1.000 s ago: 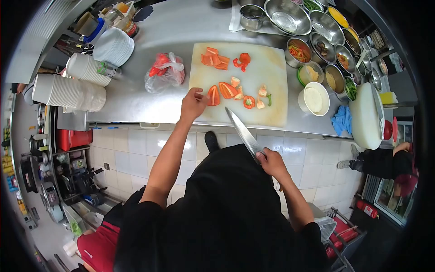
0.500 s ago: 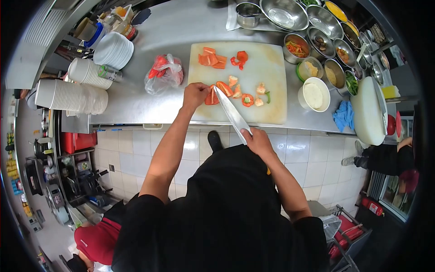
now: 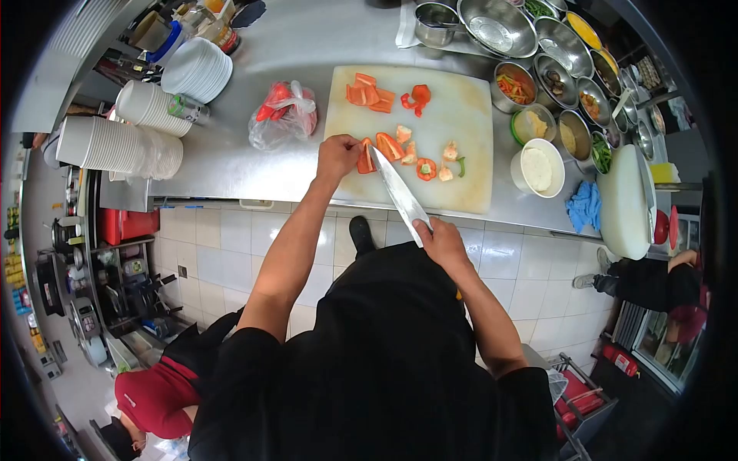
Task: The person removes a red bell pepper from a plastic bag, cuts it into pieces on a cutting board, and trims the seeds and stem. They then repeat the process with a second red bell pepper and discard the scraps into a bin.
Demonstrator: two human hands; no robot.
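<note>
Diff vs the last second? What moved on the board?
The right hand brought the knife forward from the counter edge; its tip now meets the pepper piece under the left hand, which curled over it. The cutting board and plastic bag stayed put.

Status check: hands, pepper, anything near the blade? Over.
Left hand pinning pepper piece on cutting board. Right hand gripping knife, tip at that piece. Other cut pieces lie just right of blade.
</note>
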